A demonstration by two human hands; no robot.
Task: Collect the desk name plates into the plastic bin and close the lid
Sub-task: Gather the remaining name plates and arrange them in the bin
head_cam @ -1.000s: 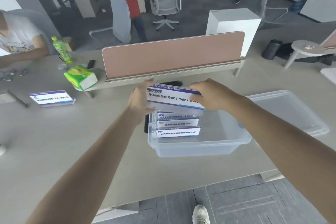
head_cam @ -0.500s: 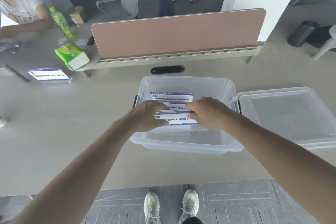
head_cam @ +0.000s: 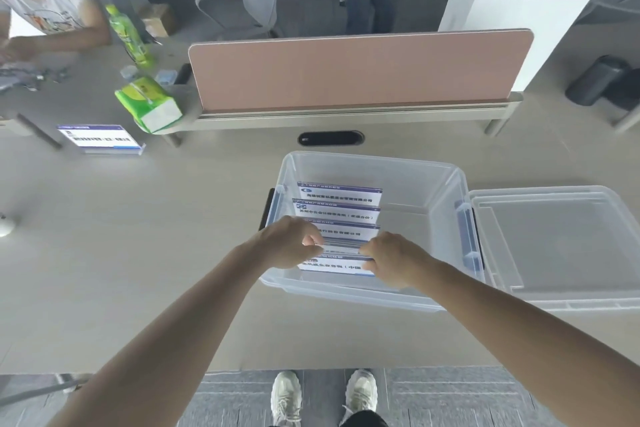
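A clear plastic bin [head_cam: 426, 184] stands open on the desk in front of me. Several white-and-purple name plates [head_cam: 337, 208] stand in a row inside it along its left side. The nearest name plate [head_cam: 334, 265] sits low in the bin, held at its two ends by my left hand [head_cam: 289, 246] and my right hand [head_cam: 389, 258]. The clear lid [head_cam: 561, 243] lies flat on the desk to the right of the bin. One more name plate [head_cam: 98, 139] lies on the desk at far left.
A pink divider panel [head_cam: 356, 69] runs across the desk behind the bin, with a black cable slot [head_cam: 330, 138] before it. A green tissue pack [head_cam: 149, 104] and green bottle [head_cam: 126, 35] sit far left. A seated person is at upper left; another stands behind the divider.
Both hands carried the name plate from above the bin's rim down into the bin, in front of the other plates. The view tilted downward; my shoes now show.
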